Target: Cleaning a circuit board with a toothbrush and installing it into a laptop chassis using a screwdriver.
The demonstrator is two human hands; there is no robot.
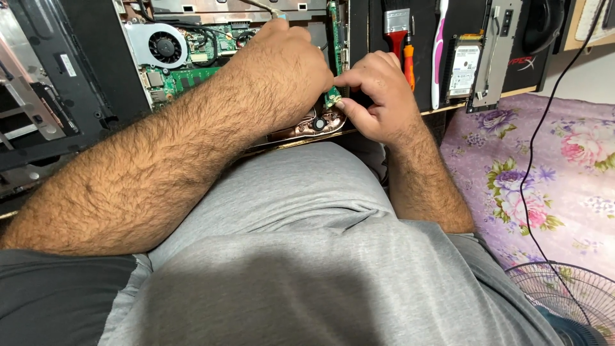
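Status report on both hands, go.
Left hand resting on the opened laptop. Right hand pinching narrow green board. Paintbrush and hard drive lie alongside.

narrow green board [333,64], upright, in open laptop [211,57]

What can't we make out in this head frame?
- Left hand covers the middle of the open laptop; its fingertips are hidden.
- Right hand pinches the narrow green board; the contact point is hidden.
- Fan is cut by the bottom edge.
- Hard drive label is too small.
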